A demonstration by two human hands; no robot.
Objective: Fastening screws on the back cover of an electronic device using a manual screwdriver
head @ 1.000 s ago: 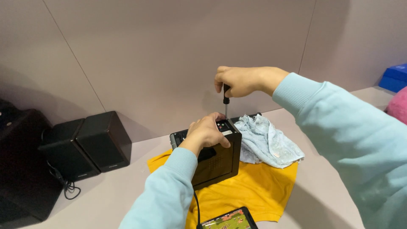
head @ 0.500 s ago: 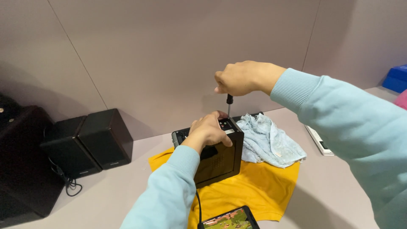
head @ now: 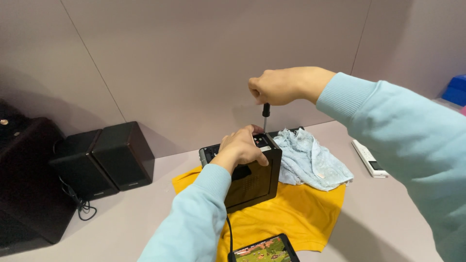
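Observation:
A small black box-shaped device stands on edge on a yellow cloth. My left hand grips its top edge and steadies it. My right hand is closed around the handle of a screwdriver, held upright above the device, with its tip down at the device's top face near my left fingers.
A crumpled pale blue cloth lies right of the device. A white remote lies further right. Two black speakers and a larger black box stand at the left. A phone with a lit screen lies at the front. A blue box sits far right.
The view has shifted slightly, bringing the white remote into sight. My right hand stays on the screwdriver above the device; my left hand keeps its grip.

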